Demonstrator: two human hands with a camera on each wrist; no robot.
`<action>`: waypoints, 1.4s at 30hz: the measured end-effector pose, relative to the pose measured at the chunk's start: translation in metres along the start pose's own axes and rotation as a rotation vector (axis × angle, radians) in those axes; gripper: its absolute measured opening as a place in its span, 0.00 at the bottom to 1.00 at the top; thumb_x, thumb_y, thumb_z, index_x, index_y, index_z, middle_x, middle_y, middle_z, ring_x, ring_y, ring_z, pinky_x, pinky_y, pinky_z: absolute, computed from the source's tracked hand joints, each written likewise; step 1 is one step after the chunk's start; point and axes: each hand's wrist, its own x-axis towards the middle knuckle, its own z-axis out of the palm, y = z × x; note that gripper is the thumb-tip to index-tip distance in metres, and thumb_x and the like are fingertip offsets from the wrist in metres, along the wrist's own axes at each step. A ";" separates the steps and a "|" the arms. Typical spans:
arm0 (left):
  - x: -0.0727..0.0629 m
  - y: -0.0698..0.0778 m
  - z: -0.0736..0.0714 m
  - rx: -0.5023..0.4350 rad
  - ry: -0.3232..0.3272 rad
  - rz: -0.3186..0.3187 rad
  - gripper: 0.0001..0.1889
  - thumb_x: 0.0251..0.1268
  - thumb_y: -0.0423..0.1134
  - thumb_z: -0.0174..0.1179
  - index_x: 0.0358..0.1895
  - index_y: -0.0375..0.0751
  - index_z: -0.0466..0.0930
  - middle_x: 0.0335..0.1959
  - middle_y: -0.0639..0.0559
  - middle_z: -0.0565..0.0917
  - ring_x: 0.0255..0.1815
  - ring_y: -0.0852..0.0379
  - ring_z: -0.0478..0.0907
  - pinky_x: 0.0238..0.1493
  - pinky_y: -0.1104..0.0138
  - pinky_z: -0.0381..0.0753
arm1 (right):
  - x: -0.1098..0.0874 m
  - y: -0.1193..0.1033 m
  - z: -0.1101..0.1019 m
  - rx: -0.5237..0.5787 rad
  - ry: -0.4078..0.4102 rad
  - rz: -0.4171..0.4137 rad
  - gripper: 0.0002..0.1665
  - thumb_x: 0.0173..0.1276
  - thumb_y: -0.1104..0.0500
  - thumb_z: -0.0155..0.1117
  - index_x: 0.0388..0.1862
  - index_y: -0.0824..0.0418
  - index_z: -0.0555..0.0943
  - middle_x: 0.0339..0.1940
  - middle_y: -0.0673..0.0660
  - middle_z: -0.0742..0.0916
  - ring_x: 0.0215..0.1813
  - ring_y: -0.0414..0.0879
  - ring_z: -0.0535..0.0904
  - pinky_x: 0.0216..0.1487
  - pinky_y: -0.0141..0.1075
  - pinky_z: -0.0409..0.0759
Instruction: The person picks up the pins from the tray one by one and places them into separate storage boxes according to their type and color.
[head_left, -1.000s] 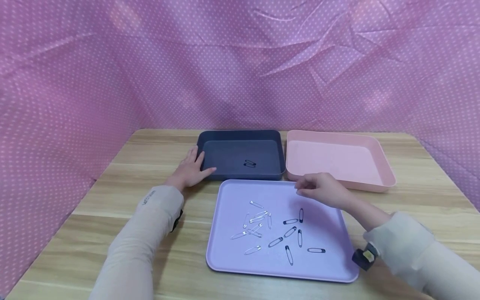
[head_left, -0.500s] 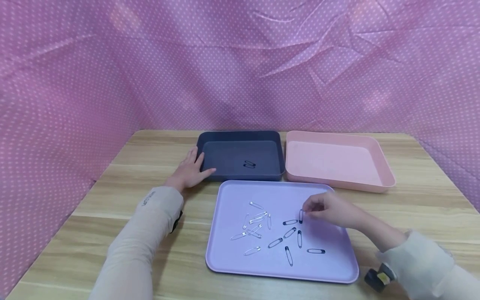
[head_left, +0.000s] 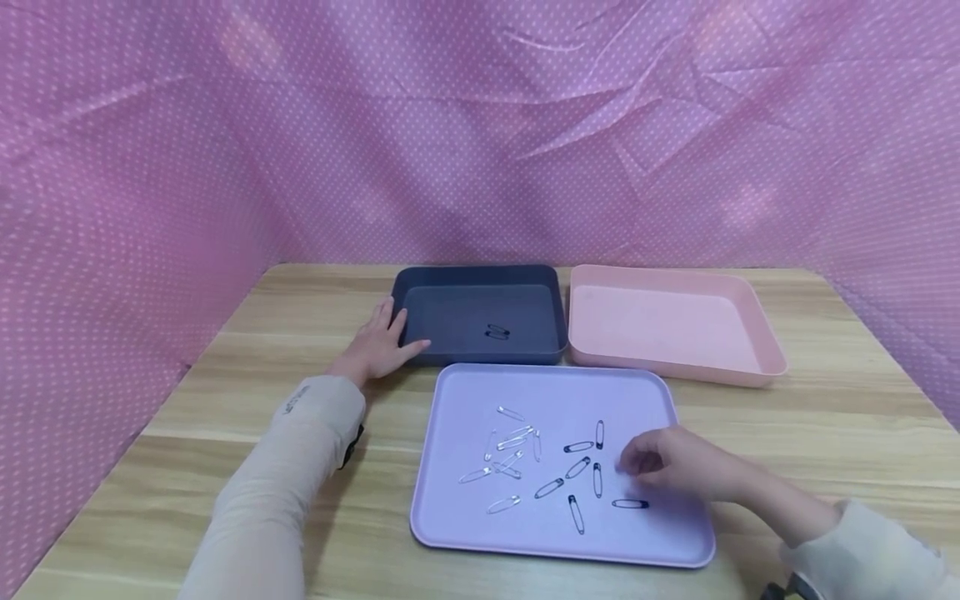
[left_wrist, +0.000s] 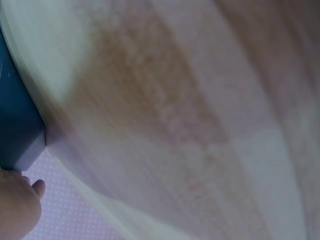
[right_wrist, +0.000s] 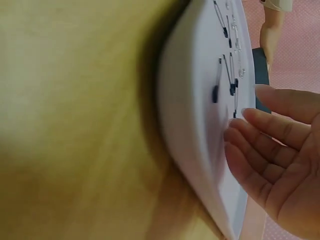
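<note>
My left hand (head_left: 377, 343) rests with spread fingers on the left end of the dark blue tray (head_left: 480, 358), in which a couple of black safety pins (head_left: 497, 332) lie. Over the right part of the lilac tray (head_left: 540, 383) is my right hand (head_left: 678, 465), its fingers loosely bent and nothing held between them. Just below and left of its fingertips lies a black safety pin (head_left: 630, 504). Several more black safety pins (head_left: 577, 467) are scattered left of that hand. Silver safety pins (head_left: 512, 442) form a loose cluster on the tray's left half.
A pink tray (head_left: 667, 325) stands at the back right, beside the dark blue one. All three trays are on a wooden table (head_left: 300, 317). Pink dotted cloth (head_left: 480, 133) hangs behind and along the sides.
My right hand has moved from the lilac tray's far edge toward its near right side, passing close to an upright-lying black safety pin that stays there. The left hand keeps its place.
</note>
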 end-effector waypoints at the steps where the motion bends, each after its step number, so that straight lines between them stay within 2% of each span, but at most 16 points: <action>1: 0.000 0.000 -0.001 0.003 0.001 0.002 0.46 0.54 0.69 0.32 0.66 0.35 0.40 0.66 0.38 0.32 0.65 0.44 0.29 0.60 0.49 0.42 | -0.002 0.001 0.001 -0.008 -0.002 -0.002 0.09 0.50 0.62 0.64 0.32 0.62 0.79 0.28 0.47 0.81 0.31 0.36 0.75 0.33 0.30 0.74; 8: -0.003 0.001 -0.001 -0.020 0.010 0.008 0.48 0.53 0.70 0.33 0.66 0.33 0.42 0.66 0.37 0.33 0.65 0.44 0.29 0.60 0.50 0.40 | -0.011 0.001 0.009 -0.133 0.021 -0.057 0.10 0.47 0.64 0.65 0.31 0.61 0.80 0.29 0.44 0.78 0.32 0.36 0.73 0.33 0.30 0.73; 13: -0.004 0.002 -0.001 -0.010 0.006 0.005 0.46 0.55 0.68 0.33 0.66 0.33 0.41 0.66 0.37 0.32 0.65 0.43 0.28 0.60 0.49 0.41 | -0.013 0.000 0.014 -0.178 0.054 -0.076 0.08 0.45 0.68 0.64 0.27 0.59 0.79 0.25 0.42 0.75 0.29 0.34 0.70 0.30 0.29 0.72; 19: -0.004 0.001 0.001 -0.019 0.000 -0.004 0.45 0.56 0.67 0.34 0.66 0.34 0.41 0.66 0.37 0.32 0.65 0.42 0.28 0.60 0.49 0.41 | -0.012 0.000 0.018 -0.179 0.055 -0.079 0.10 0.45 0.70 0.62 0.22 0.55 0.77 0.21 0.41 0.73 0.26 0.33 0.68 0.26 0.27 0.70; 28: -0.004 0.005 -0.002 -0.014 0.001 -0.003 0.45 0.56 0.68 0.33 0.66 0.34 0.41 0.66 0.37 0.32 0.65 0.43 0.29 0.60 0.49 0.41 | -0.013 0.002 0.022 -0.141 0.064 -0.079 0.13 0.47 0.70 0.61 0.19 0.52 0.72 0.17 0.40 0.71 0.22 0.32 0.66 0.22 0.26 0.68; 36: -0.002 0.002 0.001 -0.006 0.007 -0.004 0.45 0.56 0.68 0.33 0.66 0.34 0.42 0.66 0.37 0.32 0.65 0.43 0.30 0.60 0.49 0.42 | -0.010 0.002 0.020 -0.130 0.063 -0.090 0.12 0.48 0.68 0.61 0.19 0.51 0.73 0.17 0.39 0.72 0.23 0.32 0.67 0.23 0.27 0.69; 42: -0.002 0.003 0.000 -0.012 0.005 -0.009 0.46 0.55 0.69 0.33 0.66 0.34 0.41 0.66 0.38 0.32 0.65 0.43 0.29 0.60 0.49 0.41 | -0.006 0.002 0.015 -0.105 0.088 -0.146 0.11 0.49 0.68 0.62 0.21 0.52 0.76 0.20 0.39 0.75 0.25 0.32 0.69 0.26 0.28 0.70</action>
